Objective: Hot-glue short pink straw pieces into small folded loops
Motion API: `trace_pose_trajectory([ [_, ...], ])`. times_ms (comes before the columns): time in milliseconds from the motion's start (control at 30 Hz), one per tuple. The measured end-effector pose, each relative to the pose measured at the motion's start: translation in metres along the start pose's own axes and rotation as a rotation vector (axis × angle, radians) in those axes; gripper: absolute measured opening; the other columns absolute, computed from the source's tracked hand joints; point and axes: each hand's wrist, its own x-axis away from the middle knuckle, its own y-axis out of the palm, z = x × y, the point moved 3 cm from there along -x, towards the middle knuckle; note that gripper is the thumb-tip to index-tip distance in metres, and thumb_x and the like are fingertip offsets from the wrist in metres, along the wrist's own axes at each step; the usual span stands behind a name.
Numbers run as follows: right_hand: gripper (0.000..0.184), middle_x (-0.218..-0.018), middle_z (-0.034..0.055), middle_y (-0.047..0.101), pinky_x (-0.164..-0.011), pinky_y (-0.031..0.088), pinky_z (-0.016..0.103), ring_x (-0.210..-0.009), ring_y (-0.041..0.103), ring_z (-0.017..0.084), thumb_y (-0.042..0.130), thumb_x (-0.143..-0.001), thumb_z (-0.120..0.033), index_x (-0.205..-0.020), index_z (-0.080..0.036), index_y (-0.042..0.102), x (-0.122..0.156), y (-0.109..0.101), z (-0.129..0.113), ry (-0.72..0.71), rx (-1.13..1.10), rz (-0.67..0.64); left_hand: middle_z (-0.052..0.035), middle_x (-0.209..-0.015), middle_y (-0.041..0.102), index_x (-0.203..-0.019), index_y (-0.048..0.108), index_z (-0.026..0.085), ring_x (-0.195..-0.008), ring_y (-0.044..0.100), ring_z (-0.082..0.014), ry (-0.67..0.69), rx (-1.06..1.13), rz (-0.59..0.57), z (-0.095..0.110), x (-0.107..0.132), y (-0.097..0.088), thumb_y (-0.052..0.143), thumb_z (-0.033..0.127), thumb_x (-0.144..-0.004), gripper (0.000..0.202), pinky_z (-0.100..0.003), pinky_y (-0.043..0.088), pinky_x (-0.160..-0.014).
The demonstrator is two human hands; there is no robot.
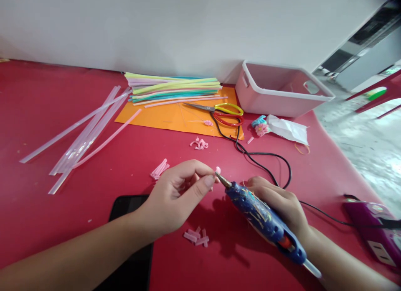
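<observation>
My right hand is wrapped round a blue glue gun, a clear glue stick poking out of its back end. The metal nozzle points up and left, right at a small pink piece that my left hand pinches between thumb and fingertips. Whether nozzle and piece touch, I cannot tell. Below the hands lie several short pink pieces. Short pink sticks are bunched behind my left hand, and curled pink pieces lie farther back.
Coloured pipe cleaners and scissors rest on an orange sheet. Clear glue sticks lie left. A pink bin stands back right. A black cord leads towards a purple power strip. My left forearm crosses a phone.
</observation>
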Motion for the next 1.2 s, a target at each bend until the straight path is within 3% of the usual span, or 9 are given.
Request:
trace_pose_trajectory([
  [433, 0.022, -0.077, 0.0034, 0.057, -0.062, 0.047, 0.03, -0.069, 0.054, 0.017, 0.062, -0.083, -0.014, -0.103, -0.021, 0.058, -0.0041, -0.0019, -0.0043, -0.055, 0.018, 0.025, 0.0016, -0.081, 0.053, -0.086, 0.063, 0.02, -0.071, 0.049, -0.0109, 0.116, -0.011, -0.01, 0.0034, 0.0021, -0.0003, 0.055, 0.024, -0.099, 0.016, -0.026, 0.039, -0.063],
  [1200, 0.019, -0.076, 0.0014, 0.053, -0.06, 0.044, 0.031, -0.066, 0.051, 0.017, 0.064, -0.081, -0.015, -0.098, -0.023, 0.058, -0.0045, -0.0019, -0.0032, -0.017, 0.013, 0.043, -0.0019, -0.085, 0.057, -0.089, 0.063, 0.018, -0.081, 0.056, -0.0145, 0.148, -0.057, -0.031, 0.0023, 0.0031, -0.0019, 0.053, 0.026, -0.1, 0.017, -0.029, 0.043, -0.071],
])
